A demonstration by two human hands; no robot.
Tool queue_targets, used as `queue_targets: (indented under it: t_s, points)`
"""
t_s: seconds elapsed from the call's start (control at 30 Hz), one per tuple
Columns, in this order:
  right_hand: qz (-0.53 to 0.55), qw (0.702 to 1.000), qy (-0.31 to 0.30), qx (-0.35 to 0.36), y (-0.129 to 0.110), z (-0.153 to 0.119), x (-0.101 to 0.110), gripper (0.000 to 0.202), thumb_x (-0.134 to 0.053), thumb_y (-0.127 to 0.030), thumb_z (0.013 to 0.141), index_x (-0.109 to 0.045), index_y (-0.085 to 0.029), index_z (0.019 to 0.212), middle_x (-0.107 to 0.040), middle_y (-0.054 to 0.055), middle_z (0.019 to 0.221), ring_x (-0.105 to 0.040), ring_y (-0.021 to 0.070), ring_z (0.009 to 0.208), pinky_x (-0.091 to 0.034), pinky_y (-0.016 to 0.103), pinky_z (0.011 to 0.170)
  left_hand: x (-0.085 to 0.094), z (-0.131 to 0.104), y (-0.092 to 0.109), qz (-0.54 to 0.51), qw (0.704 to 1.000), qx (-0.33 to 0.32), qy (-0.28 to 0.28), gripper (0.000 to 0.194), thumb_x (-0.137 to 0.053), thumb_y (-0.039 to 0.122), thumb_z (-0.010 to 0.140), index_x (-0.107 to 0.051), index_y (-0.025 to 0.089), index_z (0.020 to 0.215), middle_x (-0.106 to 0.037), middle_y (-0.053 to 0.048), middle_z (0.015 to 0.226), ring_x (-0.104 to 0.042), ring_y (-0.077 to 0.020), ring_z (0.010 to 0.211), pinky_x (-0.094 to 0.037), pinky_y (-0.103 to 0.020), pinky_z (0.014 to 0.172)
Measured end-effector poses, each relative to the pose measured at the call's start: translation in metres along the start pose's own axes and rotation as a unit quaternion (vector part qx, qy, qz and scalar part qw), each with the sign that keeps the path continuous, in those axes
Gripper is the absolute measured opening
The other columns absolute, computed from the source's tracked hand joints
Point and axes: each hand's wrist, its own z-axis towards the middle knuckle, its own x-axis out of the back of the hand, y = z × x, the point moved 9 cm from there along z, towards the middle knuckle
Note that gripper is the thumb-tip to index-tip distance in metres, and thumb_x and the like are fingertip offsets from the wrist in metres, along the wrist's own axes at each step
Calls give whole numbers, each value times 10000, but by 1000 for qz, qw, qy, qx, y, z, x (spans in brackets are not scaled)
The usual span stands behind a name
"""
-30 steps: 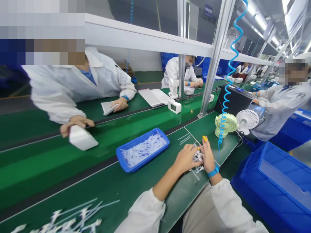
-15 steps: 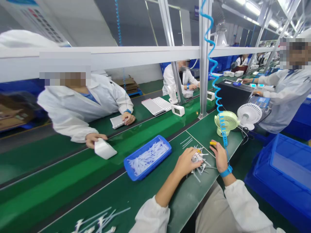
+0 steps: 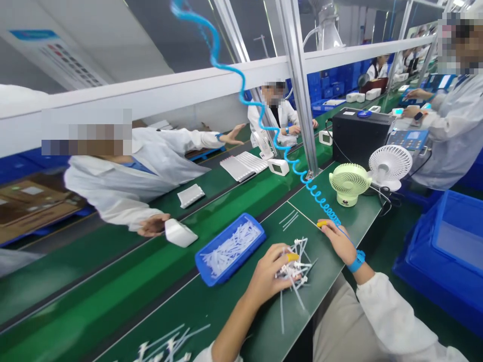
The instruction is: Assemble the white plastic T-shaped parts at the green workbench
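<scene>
My left hand (image 3: pixel 269 271) has its fingers wrapped round a bunch of white strips with small connector ends (image 3: pixel 298 269), whose tails stick out on all sides above the green table. A yellow cover is on one of its fingers. My right hand (image 3: pixel 337 241), with a yellow fingertip cover and a blue wristband, is to the right of the bunch, its fingers extended and nothing seen in them. Left of my left hand stands a blue tray (image 3: pixel 202 266) full of white strips. A few loose strips (image 3: pixel 290 220) lie beyond the bunch.
A green fan (image 3: pixel 350 183) and a white fan (image 3: pixel 390 166) stand at the back right, before a black box (image 3: pixel 356 136). More strips (image 3: pixel 169 344) lie at the near left. Across the belt, a person holds a white casing (image 3: pixel 181 233). Blue crates (image 3: pixel 449 261) stand right.
My left hand has moved nearer and left with the bunch. The blue coiled cord has swung left. The person opposite has let go of one white piece and stretched an arm out.
</scene>
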Motion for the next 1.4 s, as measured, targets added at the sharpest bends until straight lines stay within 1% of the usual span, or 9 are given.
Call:
queue_targets:
  t_s: [0.1,0.23,0.37,0.5,0.73,0.87,1.1,1.23,1.4]
  points:
    - [-98,991,-68,52,-17,-7,-20,172,-744,-384,917,-852,-299,1021,-810,52,1218,-702,309,1222,-501,521,1161,6,-17,-3,-18,999,20,29,365,-823,538,924,-806,259,1158,-744,-133,1163,-706,-315,1124,-594,-440,985]
    - [-192,958,-187,104,-27,-19,-64,258,-667,-291,956,-836,-311,1150,-819,43,1182,-744,265,1096,-567,454,1055,21,-32,-11,-67,991,55,101,458,-811,641,896,-821,229,1096,-738,-142,1111,-717,-323,1072,-606,-467,946]
    - [-93,950,-298,28,-12,-26,-109,302,-685,-346,967,-814,-306,1237,-830,19,1102,-746,205,837,-616,332,788,33,-39,-21,-114,979,108,133,475,-843,654,852,-827,221,1048,-739,-134,1089,-723,-315,1027,-605,-457,919]
    - [17,935,-347,-68,6,-24,-136,237,-705,-379,951,-835,-236,1088,-795,0,822,-661,154,633,-525,256,585,41,-50,-43,-153,956,182,169,583,-855,733,781,-823,197,1008,-762,-137,1084,-726,-338,1033,-595,-478,952]
    - [61,936,-324,-125,15,-28,-139,258,-792,-399,883,-810,-204,1052,-812,44,940,-700,166,729,-538,254,598,44,-79,-84,-245,900,279,230,818,-883,830,628,-796,169,1102,-795,-150,1086,-749,-361,1043,-593,-467,969]
    - [26,927,-354,-120,19,-37,-146,214,-777,-347,885,-826,-222,1051,-797,23,871,-696,166,692,-548,259,597,42,-81,-89,-282,884,292,231,815,-893,827,604,-787,166,1070,-804,-148,1044,-766,-356,1009,-608,-456,944]
    - [-18,941,-328,-84,17,-31,-139,183,-743,-340,919,-845,-229,1023,-781,5,812,-692,163,697,-528,244,605,40,-84,-95,-346,841,305,284,854,-967,793,472,-793,186,1046,-818,-107,960,-788,-332,897,-642,-445,875]
    - [-9,941,-334,-60,11,-31,-140,174,-751,-323,912,-847,-224,1020,-810,14,896,-722,174,782,-564,271,728,40,-90,-98,-377,808,321,321,872,-1003,764,417,-798,207,1056,-832,-85,959,-801,-322,888,-657,-411,863]
    - [20,940,-340,-25,2,-33,-138,176,-750,-324,938,-847,-238,1057,-824,23,1027,-749,200,938,-568,299,865,40,-95,-98,-394,797,326,321,867,-1013,748,451,-791,219,1100,-836,-87,1032,-803,-325,944,-664,-390,841]
